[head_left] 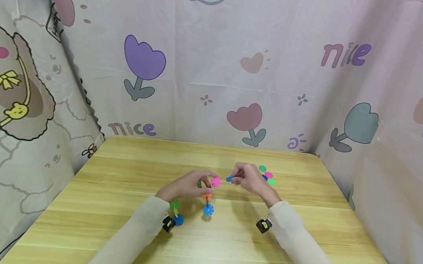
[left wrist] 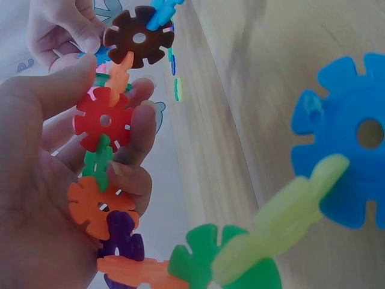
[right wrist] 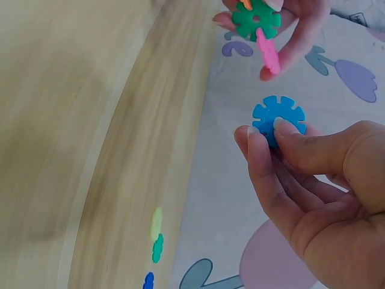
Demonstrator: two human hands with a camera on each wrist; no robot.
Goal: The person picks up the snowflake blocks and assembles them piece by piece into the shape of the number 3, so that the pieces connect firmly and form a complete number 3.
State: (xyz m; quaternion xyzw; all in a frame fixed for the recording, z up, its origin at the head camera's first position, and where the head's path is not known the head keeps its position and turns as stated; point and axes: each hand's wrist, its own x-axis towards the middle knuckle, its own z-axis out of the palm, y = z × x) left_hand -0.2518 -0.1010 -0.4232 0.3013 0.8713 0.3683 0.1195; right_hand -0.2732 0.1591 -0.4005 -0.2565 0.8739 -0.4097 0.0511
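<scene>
My left hand point(head_left: 189, 185) holds a chain of slotted plastic discs point(left wrist: 103, 119), joined edge to edge in red, orange, green, purple and brown. One end of it hangs to a blue disc point(head_left: 208, 210); the other runs past the wrist through a green and a yellow disc to another blue disc point(left wrist: 346, 141). A pink disc point(right wrist: 268, 52), slotted into a green disc point(right wrist: 256, 21), sticks out toward the right hand. My right hand point(head_left: 250, 179) pinches a single blue disc point(right wrist: 278, 115) between thumb and fingers, a short gap from the pink one.
Several loose discs lie on the wooden table point(head_left: 320, 231) just beyond the right hand, among them a green one point(head_left: 262, 168), a pink one point(head_left: 268, 174) and a light green one point(head_left: 271, 182). A printed curtain point(head_left: 200, 60) surrounds the table's back and sides.
</scene>
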